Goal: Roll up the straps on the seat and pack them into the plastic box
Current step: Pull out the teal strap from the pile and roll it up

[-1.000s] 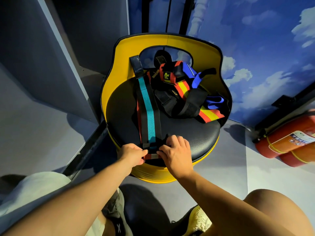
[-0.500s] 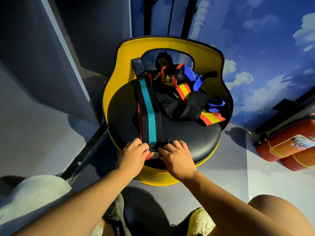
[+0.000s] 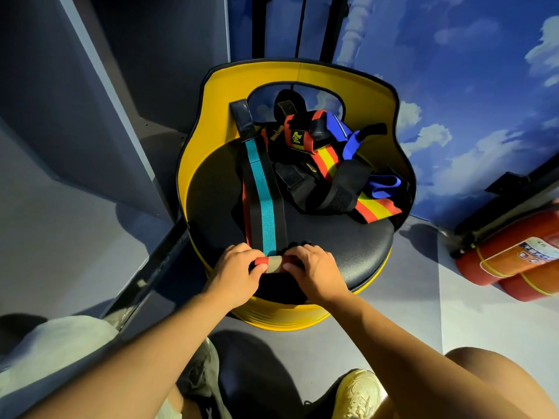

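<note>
Straps lay on the black cushion of a yellow round seat (image 3: 211, 122), which occupied the centre of the head view. One long black strap with a teal centre stripe (image 3: 262, 195) ran from the seat back at 12 o'clock straight down to the cushion's front edge at 6 o'clock, with a red edge of a second strap showing along its left side. Its near end was wound into a small roll (image 3: 270, 264) showing red and grey bands, sitting at the front edge of the cushion. The left hand (image 3: 239, 275) gripped the roll's left end, thumb and curled fingers closed on it. The right hand (image 3: 314, 272) gripped the roll's right end in the same way, fingers curled over the top. Both hands touched the roll, and a short length of it showed between them.

A tangled pile of further straps (image 3: 326, 164), in black, red-and-yellow stripes and blue, rested on the rear right of the cushion, toward 1 o'clock, against the seat back. It lay beside the long strap; whether the two touched could not be determined.

Red fire extinguishers (image 3: 511, 255) lay on the grey floor at 3 o'clock, well apart from the seat. A cloud-painted blue wall (image 3: 453, 86) stood behind the seat.
</note>
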